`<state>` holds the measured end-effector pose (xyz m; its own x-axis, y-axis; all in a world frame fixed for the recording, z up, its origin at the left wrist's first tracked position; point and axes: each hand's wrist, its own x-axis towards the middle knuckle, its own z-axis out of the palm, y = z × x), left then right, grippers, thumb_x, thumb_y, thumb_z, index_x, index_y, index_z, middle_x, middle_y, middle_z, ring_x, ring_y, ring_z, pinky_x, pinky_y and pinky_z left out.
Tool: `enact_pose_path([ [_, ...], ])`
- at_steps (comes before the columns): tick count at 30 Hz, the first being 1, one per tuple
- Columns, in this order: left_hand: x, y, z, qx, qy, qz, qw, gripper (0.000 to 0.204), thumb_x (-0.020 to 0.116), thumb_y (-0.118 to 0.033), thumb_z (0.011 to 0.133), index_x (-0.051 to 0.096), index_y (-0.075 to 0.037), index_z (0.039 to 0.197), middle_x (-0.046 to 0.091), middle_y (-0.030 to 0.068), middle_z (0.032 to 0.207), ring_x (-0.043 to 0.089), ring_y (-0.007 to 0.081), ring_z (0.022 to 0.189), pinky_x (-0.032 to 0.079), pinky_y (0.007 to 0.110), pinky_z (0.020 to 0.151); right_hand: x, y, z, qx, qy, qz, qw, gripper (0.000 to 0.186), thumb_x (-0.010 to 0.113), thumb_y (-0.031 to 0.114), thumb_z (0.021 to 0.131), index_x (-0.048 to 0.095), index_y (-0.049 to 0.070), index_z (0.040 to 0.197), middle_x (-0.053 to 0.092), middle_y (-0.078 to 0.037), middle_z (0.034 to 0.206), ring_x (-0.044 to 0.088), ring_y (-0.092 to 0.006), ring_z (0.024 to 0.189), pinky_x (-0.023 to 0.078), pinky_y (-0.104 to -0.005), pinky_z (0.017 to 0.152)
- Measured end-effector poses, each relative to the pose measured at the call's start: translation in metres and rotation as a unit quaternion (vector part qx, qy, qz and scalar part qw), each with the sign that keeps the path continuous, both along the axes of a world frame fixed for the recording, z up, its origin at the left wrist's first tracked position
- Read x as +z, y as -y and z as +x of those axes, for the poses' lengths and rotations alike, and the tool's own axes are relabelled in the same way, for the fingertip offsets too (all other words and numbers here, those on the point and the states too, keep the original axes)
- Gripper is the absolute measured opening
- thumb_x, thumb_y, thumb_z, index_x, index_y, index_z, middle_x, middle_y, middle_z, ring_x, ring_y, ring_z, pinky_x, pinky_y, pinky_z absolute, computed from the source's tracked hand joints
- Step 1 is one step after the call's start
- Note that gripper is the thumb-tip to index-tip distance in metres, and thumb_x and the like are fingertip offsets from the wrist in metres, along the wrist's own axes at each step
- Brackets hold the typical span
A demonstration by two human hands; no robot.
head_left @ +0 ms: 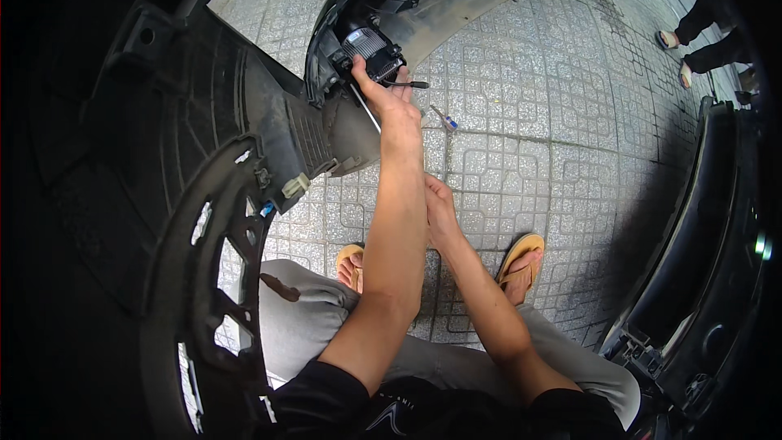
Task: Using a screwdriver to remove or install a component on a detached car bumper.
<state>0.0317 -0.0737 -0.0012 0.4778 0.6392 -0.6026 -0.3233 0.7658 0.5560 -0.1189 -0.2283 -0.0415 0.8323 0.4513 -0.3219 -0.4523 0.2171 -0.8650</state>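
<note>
My left hand [389, 94] reaches forward and grips a finned grey-and-black lamp unit [368, 49], thumb on its left side and fingers at its right. The unit sits in a curved black car bumper [322, 41]. A short black cable with a plug [418, 84] sticks out beside my fingers. A thin metal rod [365, 107] runs from below the unit and passes behind my left wrist. My right hand [441, 210] is closed beside my left forearm, which hides part of its fingers and whatever they hold. A blue-handled screwdriver [448, 121] lies on the paving to the right.
Black plastic trim [187, 220] with cut-outs curves close along my left side, with a pale clip [296, 186] at its edge. Another long black panel [692, 228] lies on the right. A person in dark trousers [705, 20] stands at the far right. The ground is patterned paving [505, 163].
</note>
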Motion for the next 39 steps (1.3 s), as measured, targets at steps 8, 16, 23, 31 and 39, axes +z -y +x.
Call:
enact_pose_path([
  [8, 0.007, 0.006, 0.001, 0.007, -0.003, -0.001, 1.0, 0.095, 0.071, -0.078, 0.066, 0.055, -0.008, 0.128, 0.058, 0.0133, 0.117, 0.061, 0.0281, 0.103, 0.037, 0.046, 0.109, 0.013, -0.011, -0.009, -0.022, -0.173, 0.133, 0.976, 0.027, 0.065, 0.008, 0.094, 0.063, 0.002, 0.12, 0.068, -0.007, 0.087, 0.067, -0.0165, 0.072, 0.054, -0.0327, 0.064],
  [16, 0.006, 0.005, 0.0, 0.004, 0.013, 0.01, 1.0, 0.095, 0.072, -0.076, 0.068, 0.053, -0.008, 0.131, 0.055, 0.016, 0.124, 0.059, 0.0305, 0.109, 0.041, 0.046, 0.106, -0.025, -0.01, -0.018, -0.008, 0.238, -0.245, 0.94, 0.04, 0.07, 0.013, 0.091, 0.062, 0.001, 0.128, 0.071, -0.019, 0.104, 0.072, -0.0252, 0.086, 0.056, -0.0361, 0.073],
  [23, 0.005, 0.001, 0.001, 0.031, -0.002, -0.029, 0.999, 0.092, 0.076, -0.074, 0.067, 0.056, -0.011, 0.13, 0.064, 0.0083, 0.115, 0.064, 0.0269, 0.099, 0.045, 0.038, 0.095, -0.009, -0.01, -0.008, -0.022, -0.019, 0.025, 0.999, 0.031, 0.064, 0.015, 0.097, 0.064, -0.003, 0.122, 0.068, -0.002, 0.088, 0.063, -0.0119, 0.063, 0.052, -0.0284, 0.057],
  [31, 0.002, 0.002, 0.004, 0.035, -0.006, -0.019, 0.999, 0.095, 0.076, -0.074, 0.067, 0.053, -0.011, 0.135, 0.064, 0.0086, 0.115, 0.064, 0.0286, 0.1, 0.046, 0.038, 0.093, 0.0, -0.014, -0.01, -0.022, 0.091, -0.04, 0.995, 0.026, 0.063, 0.013, 0.097, 0.065, -0.003, 0.118, 0.071, -0.006, 0.097, 0.069, -0.0195, 0.086, 0.054, -0.0341, 0.077],
  [39, 0.002, 0.002, 0.0, 0.019, 0.011, -0.004, 1.0, 0.095, 0.073, -0.076, 0.069, 0.054, -0.008, 0.132, 0.057, 0.0122, 0.122, 0.06, 0.029, 0.108, 0.043, 0.041, 0.1, -0.002, -0.01, -0.012, 0.003, 0.2, -0.207, 0.958, 0.026, 0.06, 0.011, 0.098, 0.064, -0.006, 0.117, 0.072, -0.009, 0.098, 0.069, -0.0211, 0.086, 0.054, -0.0334, 0.078],
])
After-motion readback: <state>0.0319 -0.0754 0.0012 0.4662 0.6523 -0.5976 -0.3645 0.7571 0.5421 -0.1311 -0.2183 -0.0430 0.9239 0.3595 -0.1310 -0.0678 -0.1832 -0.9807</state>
